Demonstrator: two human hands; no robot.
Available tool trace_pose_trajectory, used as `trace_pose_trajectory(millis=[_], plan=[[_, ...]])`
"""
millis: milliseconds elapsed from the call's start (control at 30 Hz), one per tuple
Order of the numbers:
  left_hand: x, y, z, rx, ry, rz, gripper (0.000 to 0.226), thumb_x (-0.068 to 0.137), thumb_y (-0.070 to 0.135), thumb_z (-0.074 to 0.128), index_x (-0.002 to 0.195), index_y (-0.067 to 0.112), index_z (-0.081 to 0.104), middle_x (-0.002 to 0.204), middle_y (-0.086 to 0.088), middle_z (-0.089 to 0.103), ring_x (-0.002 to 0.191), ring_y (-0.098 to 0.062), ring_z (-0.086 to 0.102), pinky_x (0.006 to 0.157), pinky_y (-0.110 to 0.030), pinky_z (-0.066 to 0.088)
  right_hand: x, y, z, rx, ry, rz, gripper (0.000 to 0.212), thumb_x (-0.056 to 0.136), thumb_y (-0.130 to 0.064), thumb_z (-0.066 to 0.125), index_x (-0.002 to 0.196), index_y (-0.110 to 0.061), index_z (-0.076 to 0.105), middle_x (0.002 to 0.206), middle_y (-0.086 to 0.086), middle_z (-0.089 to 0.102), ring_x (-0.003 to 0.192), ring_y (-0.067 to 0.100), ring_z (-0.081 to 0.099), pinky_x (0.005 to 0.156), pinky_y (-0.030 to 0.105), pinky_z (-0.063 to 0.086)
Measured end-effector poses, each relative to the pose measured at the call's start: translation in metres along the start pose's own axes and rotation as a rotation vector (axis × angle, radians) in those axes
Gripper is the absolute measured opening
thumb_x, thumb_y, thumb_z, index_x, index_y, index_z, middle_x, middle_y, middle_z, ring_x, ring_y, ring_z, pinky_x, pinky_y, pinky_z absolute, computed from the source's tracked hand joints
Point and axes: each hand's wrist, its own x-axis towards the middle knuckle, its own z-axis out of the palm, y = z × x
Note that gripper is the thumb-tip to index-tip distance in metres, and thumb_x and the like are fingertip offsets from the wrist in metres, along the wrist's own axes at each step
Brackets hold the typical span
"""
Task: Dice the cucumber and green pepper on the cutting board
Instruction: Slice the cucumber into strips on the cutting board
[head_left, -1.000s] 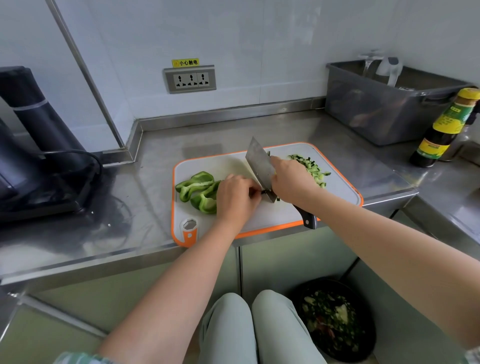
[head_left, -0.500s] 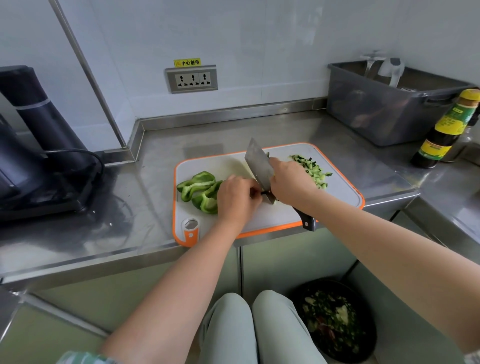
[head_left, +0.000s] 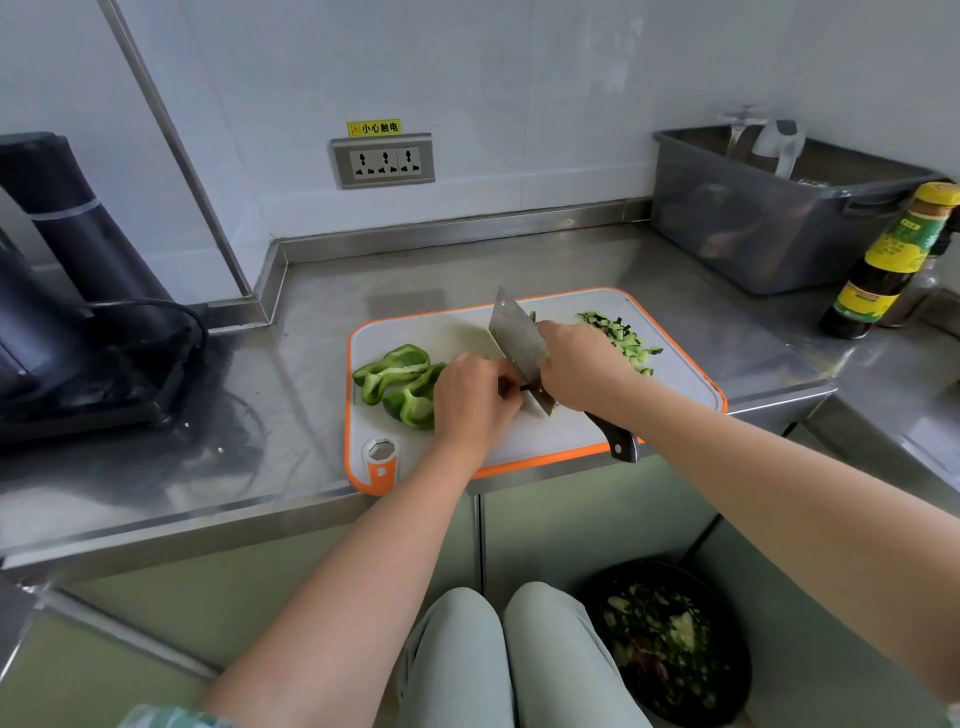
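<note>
Evidently cucumber dicing is nearly done: the right hand (head_left: 576, 366) grips the cleaver (head_left: 517, 340), the left hand (head_left: 475, 402) curls over what seems the last cucumber piece (head_left: 523, 387), mostly hidden. Diced cucumber (head_left: 618, 340) lies beyond the right hand; green pepper (head_left: 400, 384), beside the left, probably needs sliding under the blade next

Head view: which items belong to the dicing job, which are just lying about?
Job: cutting board, cleaver in right hand, green pepper pieces, diced cucumber, left hand curled beside the blade (what it holds is hidden).
Lying about: sauce bottle, grey tub, black appliance, wall socket, scrap bin on the floor.
</note>
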Motion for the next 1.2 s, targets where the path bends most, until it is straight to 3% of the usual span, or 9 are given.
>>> trace_pose_trajectory(millis=[100,233,467,667,833,1000,1200], plan=[[0.000,0.000,0.002,-0.014,0.025,0.017,0.013,0.068,0.018,0.064,0.072,0.027,0.074,0.064,0.002,0.067,0.071,-0.024,0.057,0.055,-0.032,0.045,-0.002,-0.002,0.007,0.003,0.071,0.010,0.030,0.091,-0.007,0.044,0.121,-0.006,0.046,0.104,0.020,0.057,0.095,0.038,0.057,0.062,0.033,0.033],[0.001,-0.002,0.002,-0.014,0.017,0.018,0.015,0.071,0.017,0.065,0.078,0.026,0.076,0.071,0.001,0.070,0.077,-0.023,0.058,0.058,-0.028,0.041,-0.001,0.002,0.008,0.081,0.147,0.006,0.039,0.091,-0.008,0.040,0.130,-0.008,0.042,0.096,0.022,0.059,0.086,0.039,0.056,0.060,0.036,0.039],[0.000,0.000,0.000,-0.004,0.010,0.004,0.012,0.072,0.015,0.062,0.076,0.023,0.070,0.073,-0.002,0.068,0.081,-0.027,0.058,0.061,-0.034,0.045,-0.001,0.000,-0.001,0.009,-0.004,0.017,0.033,0.088,-0.008,0.047,0.121,-0.007,0.049,0.099,0.015,0.057,0.082,0.032,0.052,0.062,0.031,0.037],[-0.002,0.001,0.002,-0.052,0.059,0.006,0.017,0.071,0.013,0.064,0.086,0.019,0.060,0.074,0.002,0.068,0.079,-0.025,0.058,0.059,-0.035,0.045,-0.003,-0.003,0.009,0.020,0.077,0.034,0.031,0.088,-0.005,0.047,0.118,-0.005,0.047,0.098,0.018,0.057,0.093,0.037,0.058,0.062,0.033,0.035],[-0.003,0.000,0.001,-0.068,0.068,0.010,0.025,0.070,0.010,0.063,0.093,0.018,0.059,0.072,0.005,0.069,0.081,-0.023,0.058,0.060,-0.033,0.044,0.001,0.006,0.006,0.088,0.141,0.037,0.037,0.088,-0.005,0.040,0.124,-0.008,0.046,0.087,0.017,0.057,0.074,0.034,0.050,0.058,0.032,0.036],[-0.002,-0.002,0.003,-0.074,0.068,0.002,0.029,0.069,0.009,0.061,0.095,0.020,0.058,0.072,0.003,0.068,0.081,-0.024,0.058,0.059,-0.035,0.044,-0.001,0.002,-0.005,0.040,0.006,0.009,0.024,0.090,-0.009,0.045,0.113,-0.007,0.051,0.087,0.012,0.053,0.069,0.029,0.049,0.047,0.029,0.031],[-0.002,-0.002,0.001,-0.088,0.068,0.004,0.029,0.070,0.011,0.064,0.097,0.019,0.059,0.074,0.005,0.070,0.083,-0.023,0.059,0.061,-0.034,0.043,-0.001,-0.003,0.008,0.046,0.038,0.040,0.029,0.089,-0.007,0.045,0.118,-0.005,0.049,0.100,0.018,0.057,0.082,0.032,0.050,0.063,0.033,0.036]])
